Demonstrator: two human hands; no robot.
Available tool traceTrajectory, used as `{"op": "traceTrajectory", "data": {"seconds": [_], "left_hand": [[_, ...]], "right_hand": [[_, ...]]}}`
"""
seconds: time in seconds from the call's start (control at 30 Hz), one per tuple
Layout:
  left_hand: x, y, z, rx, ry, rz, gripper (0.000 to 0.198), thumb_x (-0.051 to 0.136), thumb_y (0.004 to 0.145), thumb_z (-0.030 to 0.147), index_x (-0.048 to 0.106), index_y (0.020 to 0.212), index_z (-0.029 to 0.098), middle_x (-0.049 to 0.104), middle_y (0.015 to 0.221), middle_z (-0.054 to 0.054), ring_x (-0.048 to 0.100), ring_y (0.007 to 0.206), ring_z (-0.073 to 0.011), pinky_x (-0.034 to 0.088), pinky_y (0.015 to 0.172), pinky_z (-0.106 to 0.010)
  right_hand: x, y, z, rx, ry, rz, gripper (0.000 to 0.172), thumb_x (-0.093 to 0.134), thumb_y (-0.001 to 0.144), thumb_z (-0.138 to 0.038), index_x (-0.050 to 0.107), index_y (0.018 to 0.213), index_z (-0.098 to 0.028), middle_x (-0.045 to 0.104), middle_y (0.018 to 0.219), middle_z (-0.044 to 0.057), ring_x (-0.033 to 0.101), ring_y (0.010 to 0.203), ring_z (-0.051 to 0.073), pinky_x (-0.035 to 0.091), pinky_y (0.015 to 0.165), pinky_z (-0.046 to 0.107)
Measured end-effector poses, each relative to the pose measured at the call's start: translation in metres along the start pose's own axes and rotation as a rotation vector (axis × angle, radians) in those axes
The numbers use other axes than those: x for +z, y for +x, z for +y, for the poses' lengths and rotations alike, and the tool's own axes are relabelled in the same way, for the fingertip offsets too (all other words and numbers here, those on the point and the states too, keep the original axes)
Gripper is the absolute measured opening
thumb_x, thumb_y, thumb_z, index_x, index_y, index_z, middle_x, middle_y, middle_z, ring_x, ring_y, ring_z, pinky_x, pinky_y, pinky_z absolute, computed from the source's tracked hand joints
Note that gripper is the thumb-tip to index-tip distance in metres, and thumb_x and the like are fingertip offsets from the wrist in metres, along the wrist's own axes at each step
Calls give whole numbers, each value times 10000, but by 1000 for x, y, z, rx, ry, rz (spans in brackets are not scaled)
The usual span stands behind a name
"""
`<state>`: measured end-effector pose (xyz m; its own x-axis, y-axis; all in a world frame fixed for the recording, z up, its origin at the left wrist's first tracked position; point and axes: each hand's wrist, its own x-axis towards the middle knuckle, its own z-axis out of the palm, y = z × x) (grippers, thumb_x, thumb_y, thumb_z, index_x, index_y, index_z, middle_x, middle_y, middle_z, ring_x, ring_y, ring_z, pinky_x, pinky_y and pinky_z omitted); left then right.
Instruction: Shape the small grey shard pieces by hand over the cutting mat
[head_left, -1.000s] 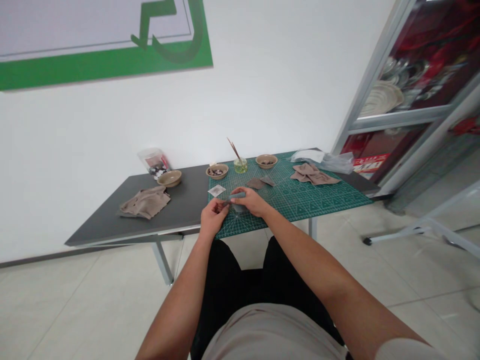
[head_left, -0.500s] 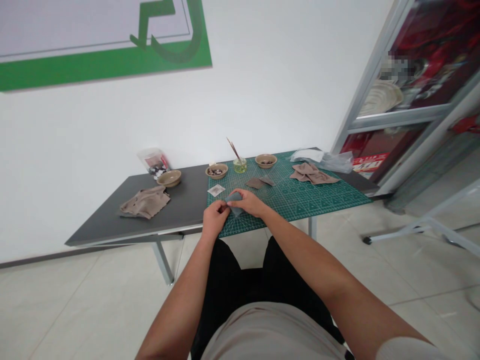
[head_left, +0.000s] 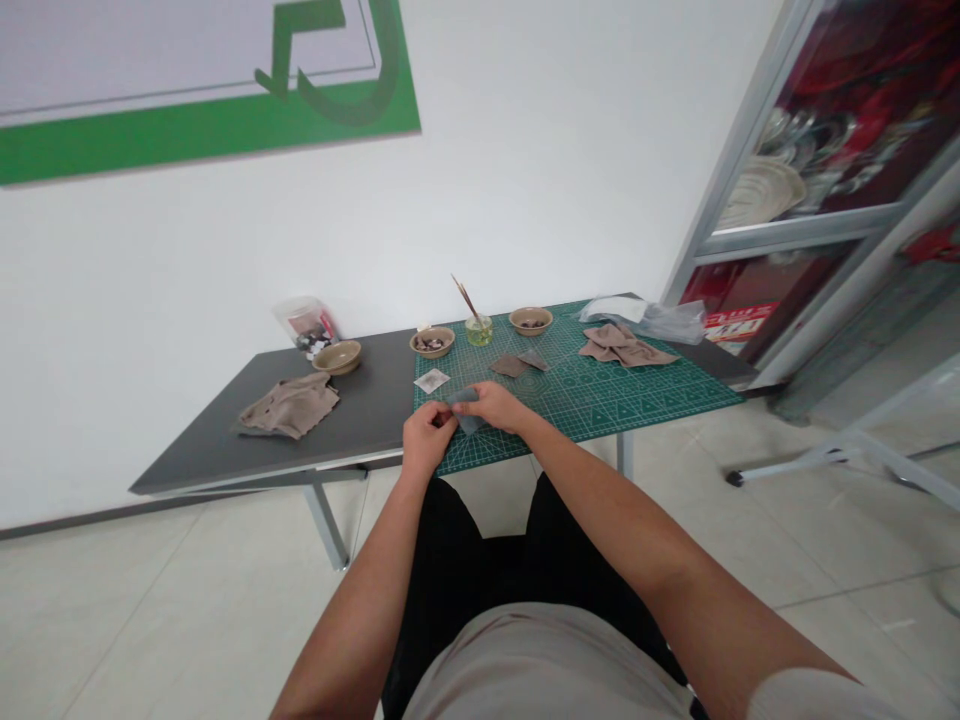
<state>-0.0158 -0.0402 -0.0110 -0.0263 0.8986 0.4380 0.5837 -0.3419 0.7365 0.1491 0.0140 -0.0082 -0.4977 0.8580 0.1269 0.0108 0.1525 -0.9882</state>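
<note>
Over the near left part of the green cutting mat point(head_left: 592, 398), my two hands meet. My right hand point(head_left: 501, 407) is closed around a bent grey piece of sandpaper point(head_left: 469, 424). My left hand point(head_left: 429, 436) is pinched shut at the sandpaper's left edge; whatever small thing its fingers hold is hidden. Just beyond lies a white square point(head_left: 432, 380) with a grey smudge. Farther back on the mat are a brown square sheet point(head_left: 509, 366) and a greyish sheet point(head_left: 534, 359) overlapping it.
Along the back stand a bowl of small dark and pale pieces point(head_left: 432, 343), a glass jar point(head_left: 478, 331) holding thin sticks, and another bowl point(head_left: 531, 321). Brown cloths point(head_left: 291, 406) lie left and right. A third bowl point(head_left: 337, 357), a bag point(head_left: 307, 325) and clear plastic point(head_left: 667, 321) sit farther out.
The grey sandpaper has tilted slightly in my right hand and shifted a little towards the left. My left hand stays pinched beside it.
</note>
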Motion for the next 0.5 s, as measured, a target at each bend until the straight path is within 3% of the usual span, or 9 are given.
{"op": "traceTrajectory", "data": {"seconds": [0.3,0.5], "left_hand": [[0,-2,-1,4,2,5,98,627,741,236,593,661,192,591,639,34,535,632,-118,414,654,-234],[0,-2,-5,3,-79,18,126,656,758,321,674,777,198,664,733,4,578,671,-133,442,678,-253]], "right_hand": [[-1,3,5,10,24,11,455,817,591,-519,645,725,-119,586,604,-14,485,539,96,370,523,226],[-2,4,4,-3,122,9,449,828,579,-504,674,739,-114,613,624,-4,508,561,104,399,563,242]]}}
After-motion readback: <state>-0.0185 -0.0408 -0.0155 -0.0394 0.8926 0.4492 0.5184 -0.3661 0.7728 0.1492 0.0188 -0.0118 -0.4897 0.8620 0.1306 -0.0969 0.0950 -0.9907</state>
